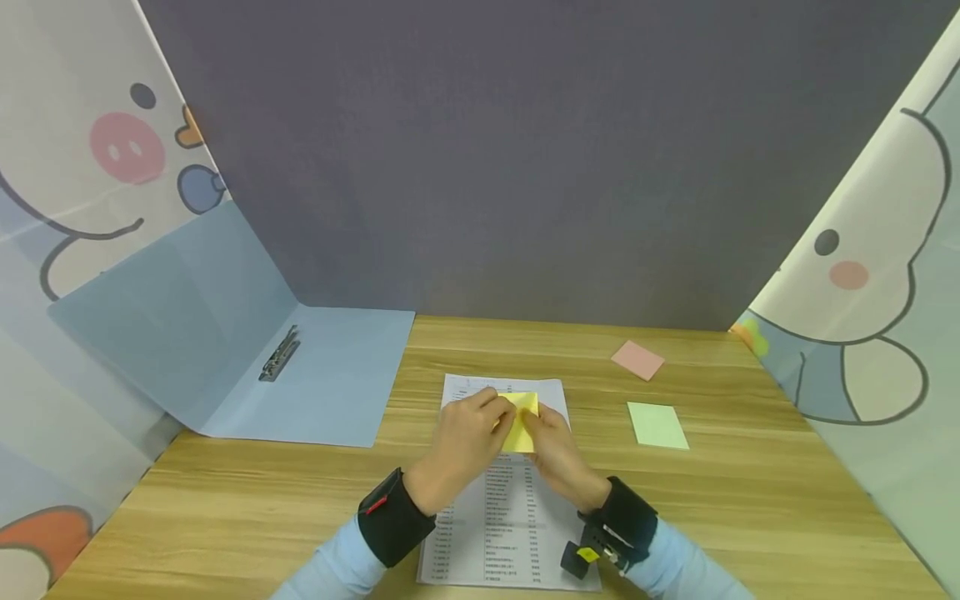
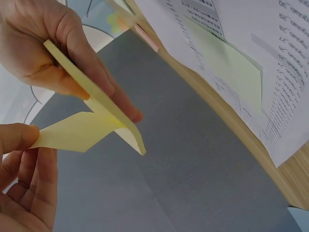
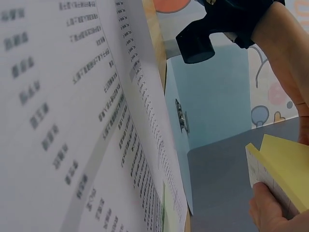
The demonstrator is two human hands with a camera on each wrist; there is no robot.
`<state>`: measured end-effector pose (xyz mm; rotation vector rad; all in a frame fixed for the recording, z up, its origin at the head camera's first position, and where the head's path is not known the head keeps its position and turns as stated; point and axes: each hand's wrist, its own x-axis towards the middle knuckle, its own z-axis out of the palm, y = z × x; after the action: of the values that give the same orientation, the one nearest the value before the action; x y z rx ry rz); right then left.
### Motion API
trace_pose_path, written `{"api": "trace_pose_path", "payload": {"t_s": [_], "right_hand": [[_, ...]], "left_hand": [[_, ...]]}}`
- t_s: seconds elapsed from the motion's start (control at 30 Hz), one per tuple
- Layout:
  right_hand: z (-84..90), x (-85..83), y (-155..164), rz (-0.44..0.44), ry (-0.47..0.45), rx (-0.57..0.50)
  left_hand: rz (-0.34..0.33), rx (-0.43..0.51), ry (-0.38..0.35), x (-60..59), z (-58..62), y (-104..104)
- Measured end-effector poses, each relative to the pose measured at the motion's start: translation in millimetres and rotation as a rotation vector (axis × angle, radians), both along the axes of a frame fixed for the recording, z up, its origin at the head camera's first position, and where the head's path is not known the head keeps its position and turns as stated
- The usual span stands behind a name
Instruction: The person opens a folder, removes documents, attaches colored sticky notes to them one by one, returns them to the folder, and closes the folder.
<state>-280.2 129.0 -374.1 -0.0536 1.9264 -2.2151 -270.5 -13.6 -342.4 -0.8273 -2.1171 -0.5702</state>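
A pad of yellow sticky notes (image 1: 522, 403) is held up over the printed sheets (image 1: 495, 533). My right hand (image 1: 561, 462) grips the pad, thumb on its face. With thumb and fingertips, my left hand (image 1: 468, 429) pinches the free end of the top yellow note (image 2: 72, 133). That note bends away from the pad and still joins it along one edge, as the left wrist view shows. A pale green sticky note (image 2: 227, 63) lies on the printed sheets, hidden behind the hands in the head view.
An open blue folder (image 1: 341, 367) with a metal clip (image 1: 280, 354) stands at the left, its cover leaning on the side panel. To the right lie a pink note pad (image 1: 638, 360) and a green note pad (image 1: 657, 425). A dark panel (image 1: 480, 167) closes the back.
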Motion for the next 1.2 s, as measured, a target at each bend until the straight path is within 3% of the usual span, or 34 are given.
{"api": "trace_pose_path", "payload": {"t_s": [0.43, 0.77, 1.0, 1.2], "right_hand": [[2.0, -1.5, 2.5, 0.001, 0.007, 0.03], [0.5, -2.1, 4.1, -0.017, 0.002, 0.055], [-7.7, -0.9, 9.3, -0.01, -0.016, 0.019], [-12.4, -1.7, 15.9, -0.025, -0.047, 0.026]], "left_hand": [[-0.027, 0.076, -0.098, -0.1, 8.5, -11.6], [-0.013, 0.199, -0.169, -1.6, 12.6, -19.6], [-0.025, 0.228, -0.106, -0.1, 19.8, -25.0], [0.02, 0.204, -0.043, -0.9, 25.5, -28.1]]}}
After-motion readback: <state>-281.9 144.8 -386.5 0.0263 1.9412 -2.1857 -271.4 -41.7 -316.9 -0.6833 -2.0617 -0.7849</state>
